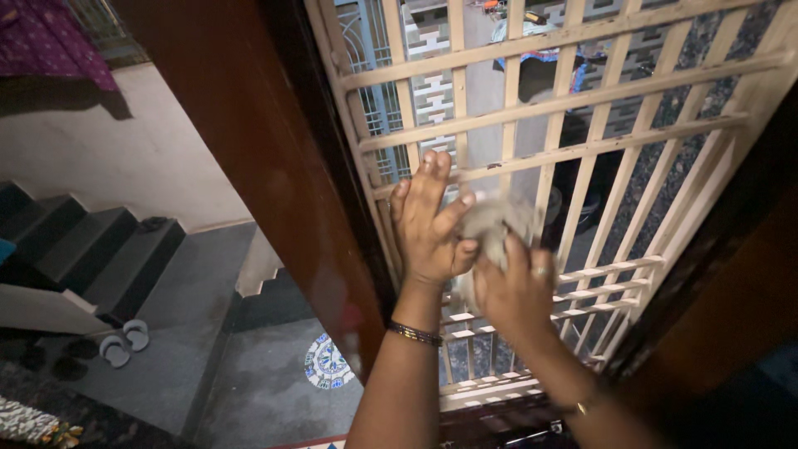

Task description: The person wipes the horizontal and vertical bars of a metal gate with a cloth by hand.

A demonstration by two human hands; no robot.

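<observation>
We see no pkgs, labels, signs or screens anywhere round the cream metal grille (582,125): 0 to its left by the stairs, 0 behind its bars.

Left hand (428,224) raised, fingers spread, palm toward the cream metal grille (582,108). Right hand (515,291) closes its grip on a crumpled grey cloth (490,220) just beside the left thumb. Dark wooden door frame (266,150) at left; grey stairs (91,249) beyond.
</observation>
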